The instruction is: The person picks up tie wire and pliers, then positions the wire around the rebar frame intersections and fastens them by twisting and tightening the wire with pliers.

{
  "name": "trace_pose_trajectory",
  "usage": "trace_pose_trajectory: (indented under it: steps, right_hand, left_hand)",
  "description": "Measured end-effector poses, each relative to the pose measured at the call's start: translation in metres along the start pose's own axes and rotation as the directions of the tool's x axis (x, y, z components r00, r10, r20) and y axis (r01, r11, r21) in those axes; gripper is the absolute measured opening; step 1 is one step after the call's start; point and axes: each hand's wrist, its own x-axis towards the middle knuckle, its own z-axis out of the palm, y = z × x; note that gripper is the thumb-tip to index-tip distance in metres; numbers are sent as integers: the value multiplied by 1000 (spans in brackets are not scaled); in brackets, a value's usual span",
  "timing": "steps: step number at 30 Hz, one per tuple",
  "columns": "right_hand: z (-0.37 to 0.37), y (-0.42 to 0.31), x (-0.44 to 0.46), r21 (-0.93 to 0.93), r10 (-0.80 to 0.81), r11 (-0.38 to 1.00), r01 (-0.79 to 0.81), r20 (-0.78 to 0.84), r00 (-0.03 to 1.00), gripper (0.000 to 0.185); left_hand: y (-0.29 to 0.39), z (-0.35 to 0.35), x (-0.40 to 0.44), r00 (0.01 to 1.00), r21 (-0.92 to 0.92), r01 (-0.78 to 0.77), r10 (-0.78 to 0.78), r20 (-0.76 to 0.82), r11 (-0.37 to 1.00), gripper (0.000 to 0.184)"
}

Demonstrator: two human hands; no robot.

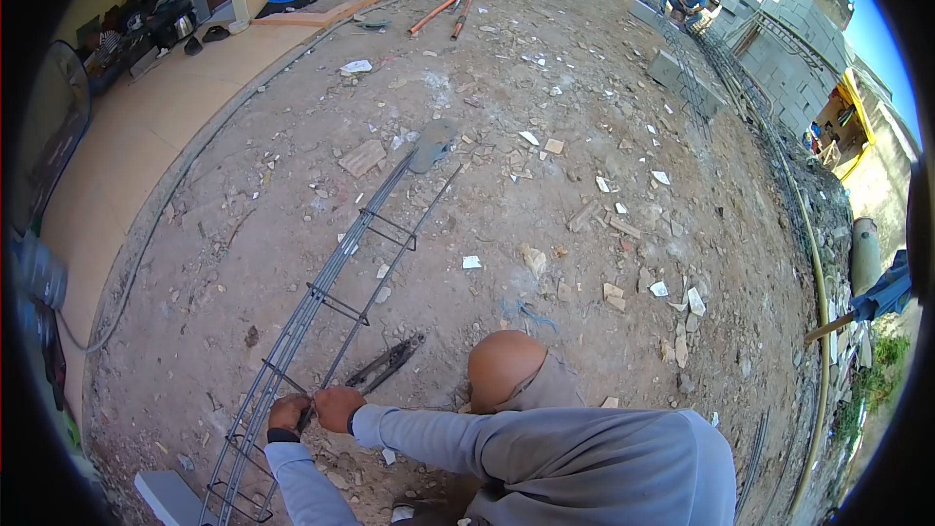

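A long rebar cage (317,304), thin steel rods joined by square wire stirrups, lies lengthwise in front of me. My left hand (286,413) is closed around the near part of the cage, at its rods. Right beside it, my right hand (338,409) makes a fist at the cage's right-hand rod, close to a stirrup. Something small and dark shows between the two hands, but I cannot make it out. Just beyond my right hand, a dark long-handled metal tool (390,362) rests on the dirt. My bent knee (505,368) is to the right.
A grey block (173,497) is by the cage's near end. Orange-handled bolt cutters (443,15) lie farther off. Broken tile pieces (471,262) litter the dirt. A tiled walkway (146,151) runs along the left. Back right, people (686,2) sit near stacked blocks (801,37).
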Motion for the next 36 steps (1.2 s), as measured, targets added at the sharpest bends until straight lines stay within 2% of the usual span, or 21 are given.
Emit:
trace_pose_trajectory:
  steps: [2, 4, 8, 14, 17, 19, 23, 26, 28, 31, 34, 36]
  right_hand:
    - [5, 1, 1, 6, -31, 999, 31, -38, 999, 22]
    - [0, -3, 0, -1, -9, 1000, 9, 3, 1000, 22]
    - [3, 0, 2, -7, 10, 1000, -10, 6, 1000, 23]
    - [20, 8, 6, 16, 27, 1000, -27, -27, 999, 24]
    - [9, 3, 4, 14, 46, 999, -46, 17, 999, 23]
    - [3, -2, 1, 21, 40, 999, -39, -9, 999, 22]
    - [6, 1, 7, 35, 52, 998, -53, 23, 998, 24]
    - [26, 8, 19, 93, 167, 981, -168, 18, 986, 26]
    - [21, 4, 16, 114, 177, 977, -179, 24, 984, 27]
    - [16, 0, 14, 131, 203, 970, -204, 28, 979, 28]
    - [21, 5, 16, 144, 190, 970, -195, 49, 981, 30]
    - [24, 6, 19, 158, 185, 968, -193, 62, 981, 31]
  left_hand:
    - [-11, -5, 10, 999, -83, -27, 29, 27, 996, 14]
    - [-4, 2, 10, 999, -179, -27, 34, 33, 984, 13]
    - [-9, 1, 13, 996, -204, -70, 81, 44, 976, 12]
    - [-8, 1, 4, 998, -231, -21, 33, 47, 973, 12]
    - [-3, -1, -2, 999, -256, 11, 2, 51, 967, 11]
    - [0, -2, -5, 998, -244, 20, -3, 68, 969, 12]
    - [2, 2, -8, 997, -228, -78, 73, -30, 971, 12]
    - [3, 6, -12, 978, -184, -183, 160, -134, 966, 12]
    - [0, 9, -16, 956, -168, -252, 217, -199, 953, 11]
    - [1, 15, -24, 939, -161, -276, 229, -257, 948, 9]
    - [2, 24, -32, 901, -72, -294, 251, -355, 953, 9]
    - [-3, 28, -34, 873, -64, -374, 329, -360, 925, 9]
